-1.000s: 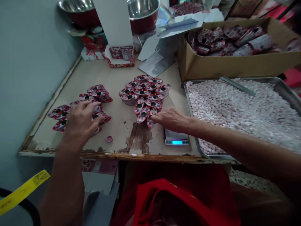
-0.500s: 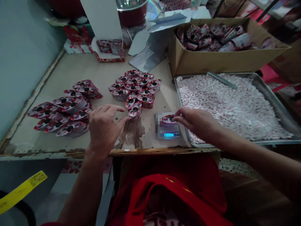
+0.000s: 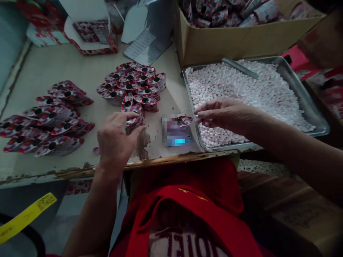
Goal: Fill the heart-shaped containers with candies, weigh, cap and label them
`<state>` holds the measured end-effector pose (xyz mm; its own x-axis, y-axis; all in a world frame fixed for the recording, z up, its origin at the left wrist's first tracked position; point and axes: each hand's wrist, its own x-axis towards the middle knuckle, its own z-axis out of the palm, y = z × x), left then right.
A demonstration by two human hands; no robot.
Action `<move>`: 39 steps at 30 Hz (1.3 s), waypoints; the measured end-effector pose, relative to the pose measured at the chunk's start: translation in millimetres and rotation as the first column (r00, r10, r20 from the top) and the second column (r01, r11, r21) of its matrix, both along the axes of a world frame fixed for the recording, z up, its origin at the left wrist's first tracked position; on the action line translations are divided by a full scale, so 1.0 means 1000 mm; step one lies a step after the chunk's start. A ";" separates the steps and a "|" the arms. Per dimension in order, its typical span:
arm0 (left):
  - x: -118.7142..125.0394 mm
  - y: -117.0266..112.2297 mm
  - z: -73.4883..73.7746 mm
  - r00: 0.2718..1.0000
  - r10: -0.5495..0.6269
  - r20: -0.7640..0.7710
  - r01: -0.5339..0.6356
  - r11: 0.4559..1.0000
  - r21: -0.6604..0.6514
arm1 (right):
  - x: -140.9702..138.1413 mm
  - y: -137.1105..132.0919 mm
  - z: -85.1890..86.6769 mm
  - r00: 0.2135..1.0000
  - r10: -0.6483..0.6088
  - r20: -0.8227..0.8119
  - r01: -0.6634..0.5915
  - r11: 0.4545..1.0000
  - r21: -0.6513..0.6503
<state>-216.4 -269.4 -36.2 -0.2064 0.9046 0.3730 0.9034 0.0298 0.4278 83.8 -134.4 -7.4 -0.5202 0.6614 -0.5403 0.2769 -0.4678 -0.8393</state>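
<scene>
My left hand (image 3: 115, 139) is open, thumb and fingers apart, just in front of an upright, open-topped red-and-white pouch (image 3: 136, 113); I cannot tell whether they touch. A similar pouch (image 3: 184, 121) rests on a small digital scale (image 3: 178, 137) with a lit blue display. Right of it, my right hand (image 3: 222, 114) hovers over the left edge of a metal tray (image 3: 320, 126) of small pale tablets (image 3: 268, 98). Its fingers are loosely bent and apart; I make out nothing held. Behind my left hand is a cluster of open pouches (image 3: 128, 85).
More open pouches (image 3: 53, 119) stand at the left. A cardboard box (image 3: 214, 44) of packets is behind the tray. A metal strip (image 3: 239, 68) lies on the tablets. An open carton (image 3: 93, 46) and paper sheets (image 3: 140, 46) lie at the back.
My right hand has drawn back from the pouch on the scale towards the tray, and its fingers have spread. My left hand remains near the front pouch. The view has shifted.
</scene>
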 end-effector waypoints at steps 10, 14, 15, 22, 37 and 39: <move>0.041 0.019 -0.023 0.938 -0.141 0.316 0.189 0.974 -0.128 | -0.043 0.010 0.004 0.987 0.157 0.041 -0.160 0.983 0.094; 0.045 0.027 -0.030 0.929 -0.153 0.338 0.219 0.961 -0.167 | -0.040 0.015 0.004 0.992 0.118 0.033 -0.120 0.991 0.066; 0.045 0.029 -0.031 0.927 -0.157 0.341 0.225 0.959 -0.170 | -0.039 0.016 0.004 0.993 0.111 0.032 -0.113 0.992 0.055; 0.064 0.046 -0.048 0.896 -0.231 0.379 0.299 0.946 -0.130 | -0.041 0.010 0.003 0.991 0.120 0.053 -0.127 0.982 0.141; -0.121 -0.037 0.014 0.933 0.346 -0.097 -0.360 0.898 -0.255 | -0.168 0.022 -0.046 0.891 0.447 0.079 -0.428 0.770 0.473; -0.139 -0.029 0.010 0.934 0.336 -0.122 -0.357 0.901 -0.247 | -0.182 0.016 -0.050 0.814 0.466 0.346 -0.568 0.516 0.642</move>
